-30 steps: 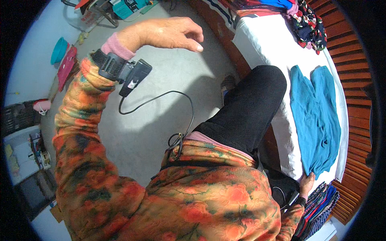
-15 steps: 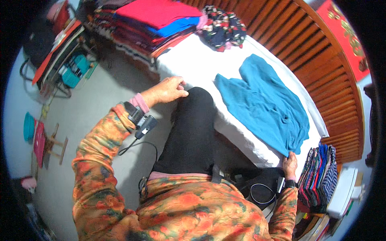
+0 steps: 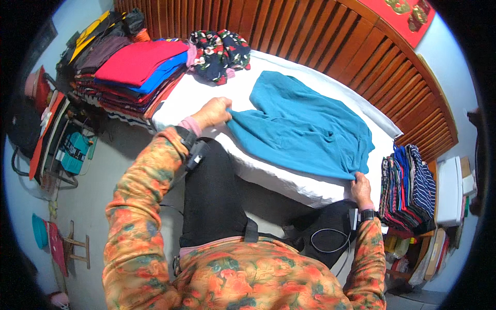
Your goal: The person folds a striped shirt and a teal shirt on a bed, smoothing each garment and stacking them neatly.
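A teal garment (image 3: 310, 129), with two leg- or sleeve-like parts toward the left, lies loosely spread on the white-covered bed (image 3: 268, 181). My left hand (image 3: 214, 112) pinches the tip of its nearer part at the left. At the opposite end, my right hand (image 3: 361, 190) grips the near right corner. Between both hands the near edge runs fairly straight, while the far side lies rumpled, with a small bunched spot right of its middle.
A stack of folded clothes (image 3: 139, 67) stands at the far left beside a crumpled dark floral cloth (image 3: 219, 54). Folded clothes (image 3: 408, 188) are piled on the right. A slatted wooden headboard (image 3: 310, 39) borders the far side. A small wooden stool (image 3: 77, 245) is on the floor at left.
My left hand has come over the bed and taken hold of the garment's left tip. My right hand keeps its corner. The view has shifted, and the near edge is now straighter.
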Demonstrator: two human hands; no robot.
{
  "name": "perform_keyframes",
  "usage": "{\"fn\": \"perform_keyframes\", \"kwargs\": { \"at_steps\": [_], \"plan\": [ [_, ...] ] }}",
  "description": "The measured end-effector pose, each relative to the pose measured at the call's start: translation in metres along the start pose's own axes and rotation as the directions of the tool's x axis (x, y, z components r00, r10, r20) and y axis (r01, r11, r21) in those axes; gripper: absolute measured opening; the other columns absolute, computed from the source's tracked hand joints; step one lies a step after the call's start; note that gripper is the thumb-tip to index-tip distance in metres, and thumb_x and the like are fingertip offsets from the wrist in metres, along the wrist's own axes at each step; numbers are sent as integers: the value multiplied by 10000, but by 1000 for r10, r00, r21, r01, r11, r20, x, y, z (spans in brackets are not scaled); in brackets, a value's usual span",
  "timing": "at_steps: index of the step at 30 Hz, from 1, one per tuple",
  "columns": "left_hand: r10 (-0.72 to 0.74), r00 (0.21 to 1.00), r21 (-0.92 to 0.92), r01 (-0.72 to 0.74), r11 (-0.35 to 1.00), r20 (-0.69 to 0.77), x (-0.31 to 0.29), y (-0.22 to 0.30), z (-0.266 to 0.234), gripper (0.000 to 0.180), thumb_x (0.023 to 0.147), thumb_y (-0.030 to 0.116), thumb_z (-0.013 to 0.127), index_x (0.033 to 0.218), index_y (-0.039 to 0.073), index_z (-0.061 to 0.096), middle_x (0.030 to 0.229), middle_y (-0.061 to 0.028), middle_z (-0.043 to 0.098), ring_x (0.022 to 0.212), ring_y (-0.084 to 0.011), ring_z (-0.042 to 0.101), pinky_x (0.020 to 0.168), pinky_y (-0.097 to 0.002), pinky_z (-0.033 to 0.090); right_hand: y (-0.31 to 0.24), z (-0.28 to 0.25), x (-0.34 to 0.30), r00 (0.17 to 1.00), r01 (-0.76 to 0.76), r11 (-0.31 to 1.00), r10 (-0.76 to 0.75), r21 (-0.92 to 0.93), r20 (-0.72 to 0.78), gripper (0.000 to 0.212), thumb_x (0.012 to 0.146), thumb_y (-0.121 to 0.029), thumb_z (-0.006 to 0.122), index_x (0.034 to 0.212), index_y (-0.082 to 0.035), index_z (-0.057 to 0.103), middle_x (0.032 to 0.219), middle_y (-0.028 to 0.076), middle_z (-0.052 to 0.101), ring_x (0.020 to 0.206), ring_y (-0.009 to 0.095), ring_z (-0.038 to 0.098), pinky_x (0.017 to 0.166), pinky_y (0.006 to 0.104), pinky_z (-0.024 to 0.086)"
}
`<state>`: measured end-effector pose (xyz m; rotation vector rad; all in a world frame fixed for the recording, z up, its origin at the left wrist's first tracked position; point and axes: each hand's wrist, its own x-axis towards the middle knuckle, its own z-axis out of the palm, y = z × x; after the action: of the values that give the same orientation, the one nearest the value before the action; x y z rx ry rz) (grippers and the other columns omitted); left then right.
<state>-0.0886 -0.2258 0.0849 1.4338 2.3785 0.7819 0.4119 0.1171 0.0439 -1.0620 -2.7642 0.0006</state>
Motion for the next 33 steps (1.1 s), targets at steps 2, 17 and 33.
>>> {"fn": "perform_keyframes", "kwargs": {
  "at_steps": [2,17,33],
  "plan": [
    [66,990,-247,-96,964,-125,17,8,-28,216,720,142,735,858,-1,652,793,-154,663,744,-264,679,696,-387,543,7,-8,13,994,-80,995,84,59,-71,174,844,-60,625,1014,-34,600,902,223,639,897,449,622,788,502,511],
    [-77,944,-495,-97,863,-320,22,13,13,234,852,166,665,969,-29,610,854,-170,670,822,-252,652,752,-379,503,7,-36,-10,979,177,975,-188,133,77,196,744,12,635,923,-51,584,891,167,609,904,390,609,791,469,499],
    [-194,981,192,192,962,-9,51,-8,27,153,791,115,606,863,-17,635,900,-250,684,908,-415,667,835,-477,518,26,-58,27,920,-26,954,-94,298,381,208,837,-78,534,926,-43,719,887,178,721,898,372,688,859,440,539]
  ]
}}
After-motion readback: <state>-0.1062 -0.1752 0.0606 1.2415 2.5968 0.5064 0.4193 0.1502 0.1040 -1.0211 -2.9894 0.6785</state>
